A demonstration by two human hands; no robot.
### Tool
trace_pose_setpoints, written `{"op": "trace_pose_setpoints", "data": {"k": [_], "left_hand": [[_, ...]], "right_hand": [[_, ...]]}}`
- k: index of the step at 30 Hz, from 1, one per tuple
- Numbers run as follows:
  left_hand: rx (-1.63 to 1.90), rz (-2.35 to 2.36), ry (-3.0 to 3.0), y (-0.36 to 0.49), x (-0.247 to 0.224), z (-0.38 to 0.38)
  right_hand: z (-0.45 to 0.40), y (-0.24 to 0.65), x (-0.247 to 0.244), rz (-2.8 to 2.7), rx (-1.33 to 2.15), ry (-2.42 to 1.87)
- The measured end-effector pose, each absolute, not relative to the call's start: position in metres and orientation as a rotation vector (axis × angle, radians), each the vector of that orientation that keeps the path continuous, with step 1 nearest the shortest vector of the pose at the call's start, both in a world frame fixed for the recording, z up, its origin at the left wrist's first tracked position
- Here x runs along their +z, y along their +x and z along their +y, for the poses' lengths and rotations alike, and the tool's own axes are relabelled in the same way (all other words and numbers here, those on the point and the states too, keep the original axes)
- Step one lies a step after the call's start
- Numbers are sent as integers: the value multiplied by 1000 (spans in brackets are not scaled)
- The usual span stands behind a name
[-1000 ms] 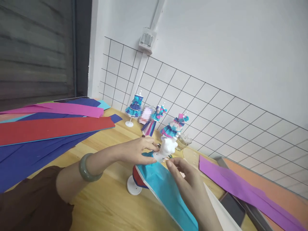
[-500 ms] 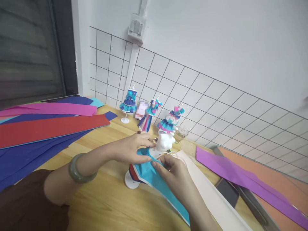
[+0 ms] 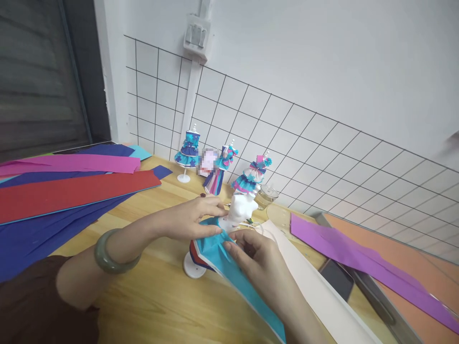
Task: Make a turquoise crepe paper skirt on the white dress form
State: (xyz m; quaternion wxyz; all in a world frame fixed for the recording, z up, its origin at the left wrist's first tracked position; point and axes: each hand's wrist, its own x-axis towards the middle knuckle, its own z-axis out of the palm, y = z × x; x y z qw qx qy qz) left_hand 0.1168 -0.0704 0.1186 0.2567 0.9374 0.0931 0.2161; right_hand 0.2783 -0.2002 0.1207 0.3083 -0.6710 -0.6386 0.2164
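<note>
A small white mannequin [image 3: 243, 205] leans on its round white base [image 3: 194, 265] between my hands. Around its waist lies a long turquoise paper strip [image 3: 236, 279] with a white edge, trailing toward the lower right. Dark red and blue layers show beneath it near the base. My left hand [image 3: 195, 217] presses the strip's upper edge at the waist between thumb and fingers. On the near side, my right hand [image 3: 253, 251] pinches the same edge with thumb and forefinger. The strip's far side is hidden behind the mannequin.
Three dressed miniature mannequins, one with a blue tiered dress [image 3: 187, 150], stand along the wall grid. Beside them is a clear cup [image 3: 267, 196]. Stacked coloured paper [image 3: 71, 191] covers the left. White paper [image 3: 315, 291], a dark phone [image 3: 337, 279] and purple paper [image 3: 358, 260] lie right.
The view has shifted slightly. My right thumb and fingers still grip the strip, whose edge is now bunched a little differently at the waist; the left hand keeps its hold.
</note>
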Motion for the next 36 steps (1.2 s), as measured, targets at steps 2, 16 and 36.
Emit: {"op": "trace_pose_setpoints", "data": {"k": [2, 16, 36], "left_hand": [[604, 247, 2523, 117, 118, -71], [604, 257, 2540, 117, 120, -74], [570, 284, 2502, 118, 125, -79]], "right_hand": [[-201, 277, 121, -1702, 572, -1712], [-200, 279, 120, -1749, 463, -1563], [-195, 275, 112, -1627, 281, -1746]]}}
